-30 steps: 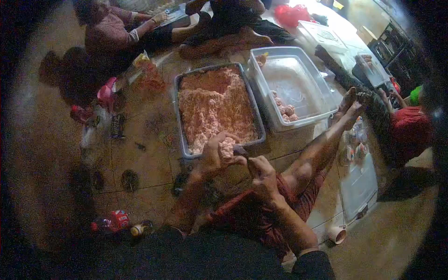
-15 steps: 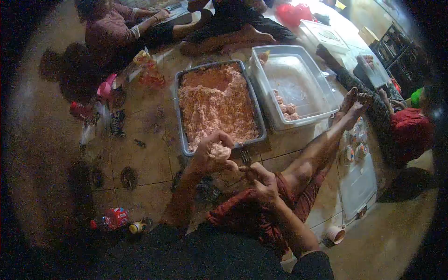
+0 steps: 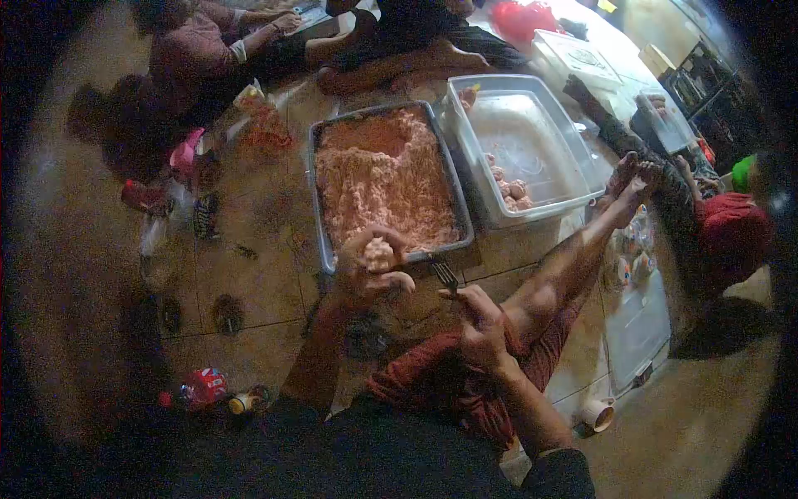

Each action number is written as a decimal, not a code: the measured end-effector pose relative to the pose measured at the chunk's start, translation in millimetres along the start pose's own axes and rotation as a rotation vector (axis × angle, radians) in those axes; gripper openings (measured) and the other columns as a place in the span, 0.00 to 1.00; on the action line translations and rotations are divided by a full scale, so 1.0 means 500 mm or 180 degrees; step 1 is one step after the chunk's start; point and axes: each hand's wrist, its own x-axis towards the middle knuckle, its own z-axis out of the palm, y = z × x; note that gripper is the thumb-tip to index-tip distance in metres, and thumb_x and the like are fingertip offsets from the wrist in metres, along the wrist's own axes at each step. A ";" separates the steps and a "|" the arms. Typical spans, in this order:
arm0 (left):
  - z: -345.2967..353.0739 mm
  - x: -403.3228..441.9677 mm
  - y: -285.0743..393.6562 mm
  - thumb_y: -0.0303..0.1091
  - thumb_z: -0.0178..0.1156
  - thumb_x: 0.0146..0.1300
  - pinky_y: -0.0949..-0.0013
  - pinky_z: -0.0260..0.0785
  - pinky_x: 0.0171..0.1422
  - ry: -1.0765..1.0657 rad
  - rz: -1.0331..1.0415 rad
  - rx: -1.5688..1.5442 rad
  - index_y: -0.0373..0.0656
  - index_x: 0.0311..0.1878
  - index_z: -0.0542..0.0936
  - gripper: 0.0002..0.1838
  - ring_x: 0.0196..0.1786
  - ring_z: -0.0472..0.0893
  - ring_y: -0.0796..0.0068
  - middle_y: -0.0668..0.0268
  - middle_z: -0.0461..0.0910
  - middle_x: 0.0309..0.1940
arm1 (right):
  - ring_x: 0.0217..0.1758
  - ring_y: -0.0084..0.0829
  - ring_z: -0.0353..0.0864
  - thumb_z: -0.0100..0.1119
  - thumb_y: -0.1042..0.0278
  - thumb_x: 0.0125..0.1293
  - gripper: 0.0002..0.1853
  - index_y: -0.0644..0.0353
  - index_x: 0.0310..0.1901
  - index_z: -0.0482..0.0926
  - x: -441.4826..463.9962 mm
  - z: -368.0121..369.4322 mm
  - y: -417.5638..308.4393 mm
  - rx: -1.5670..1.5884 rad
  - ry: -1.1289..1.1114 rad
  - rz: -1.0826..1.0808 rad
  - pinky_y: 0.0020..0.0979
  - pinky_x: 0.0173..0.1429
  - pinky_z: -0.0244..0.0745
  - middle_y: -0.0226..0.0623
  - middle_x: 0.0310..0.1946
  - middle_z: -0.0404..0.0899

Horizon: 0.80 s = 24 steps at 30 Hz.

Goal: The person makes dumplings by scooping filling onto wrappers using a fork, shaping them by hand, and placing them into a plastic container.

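My left hand [image 3: 362,270] is curled around a lump of pinkish mixture [image 3: 379,254], over the near edge of a grey tub [image 3: 465,204]. The tub holds a large mass of the same mixture [image 3: 374,183], with a hollow at its far side. In my right hand [image 3: 482,324] is a fork [image 3: 445,273], its tines pointing up toward the tub. Right of the tub stands a clear plastic box [image 3: 569,179] with several round balls [image 3: 515,194] along its left side.
People sit on the floor at the upper left [image 3: 195,50], top and right [image 3: 731,229]. A red bottle [image 3: 204,387] and a yellow-capped bottle [image 3: 243,403] lie lower left. A mug [image 3: 597,414] and a clear lid [image 3: 640,333] are at right.
My left hand has moved left with the lump. The fork, first against the lump, has come away from it, and my right hand has drawn slightly back.
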 end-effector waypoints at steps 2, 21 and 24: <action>-0.009 0.006 -0.025 0.43 0.84 0.49 0.71 0.77 0.44 -0.0109 -0.0062 -0.0059 0.42 0.48 0.80 0.28 0.39 0.83 0.77 0.67 0.83 0.40 | 0.44 0.33 0.80 0.53 0.87 0.64 0.17 0.67 0.53 0.81 -0.004 0.008 0.002 0.0167 -0.0121 0.0000 0.28 0.49 0.74 0.41 0.40 0.78; 0.008 0.040 -0.083 0.49 0.82 0.52 0.67 0.77 0.41 0.0633 0.0626 0.2956 0.41 0.44 0.81 0.27 0.37 0.84 0.78 0.66 0.85 0.32 | 0.41 0.30 0.83 0.58 0.82 0.69 0.10 0.65 0.50 0.79 0.039 -0.063 -0.076 -0.1242 -0.0191 -0.0391 0.31 0.47 0.79 0.41 0.38 0.81; 0.010 0.014 -0.043 0.47 0.85 0.48 0.68 0.74 0.39 -0.0069 0.0800 0.2277 0.43 0.50 0.80 0.31 0.35 0.81 0.79 0.68 0.85 0.33 | 0.42 0.27 0.83 0.58 0.82 0.69 0.09 0.65 0.49 0.78 0.026 -0.086 -0.098 -0.0946 -0.0038 0.0091 0.30 0.47 0.78 0.39 0.38 0.81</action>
